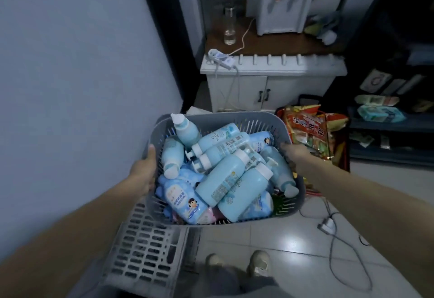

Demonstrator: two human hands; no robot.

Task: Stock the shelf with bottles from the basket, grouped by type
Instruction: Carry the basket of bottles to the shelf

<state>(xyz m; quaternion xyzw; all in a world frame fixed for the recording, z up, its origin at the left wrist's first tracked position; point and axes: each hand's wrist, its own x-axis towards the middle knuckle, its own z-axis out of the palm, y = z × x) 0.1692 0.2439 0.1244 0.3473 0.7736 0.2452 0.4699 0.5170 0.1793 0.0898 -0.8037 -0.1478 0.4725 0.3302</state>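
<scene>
A grey slotted basket hangs in front of me above the floor, piled with several light blue bottles. Plain blue bottles with white caps lie on top, and one pump bottle stands at the back left. Bottles with a cartoon child label lie at the front left. My left hand grips the basket's left rim, thumb over the edge. My right hand grips the right rim. A dark shelf stands at the far right.
A grey crate sits below the basket on the tiled floor. Snack bags lie to the right. A white cabinet with a water dispenser and glass bottle stands ahead. Cables trail on the floor. My feet are below.
</scene>
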